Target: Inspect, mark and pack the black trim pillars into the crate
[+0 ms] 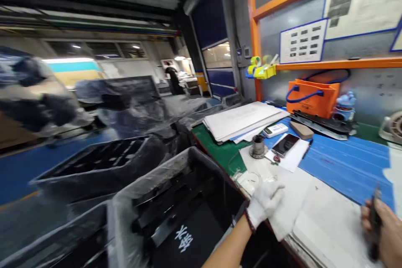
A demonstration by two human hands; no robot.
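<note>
My left hand (264, 202) wears a white glove and rests at the near left edge of the workbench, its fingers curled on a white cloth or sheet (293, 205) that hangs over the edge. My right hand (381, 228) is bare, at the lower right, closed around a slim dark tool (374, 222) held upright above the white sheet. A black plastic-lined bin (176, 213) with dark parts stands just left of the bench.
On the bench lie a phone (285, 144) on white paper, a small metal cylinder (258, 146), a stack of white sheets (241, 120), a remote (275, 130), an orange bag (311, 97) and a blue mat (345, 163). Another lined crate (94, 167) sits left. A person (173, 78) stands far back.
</note>
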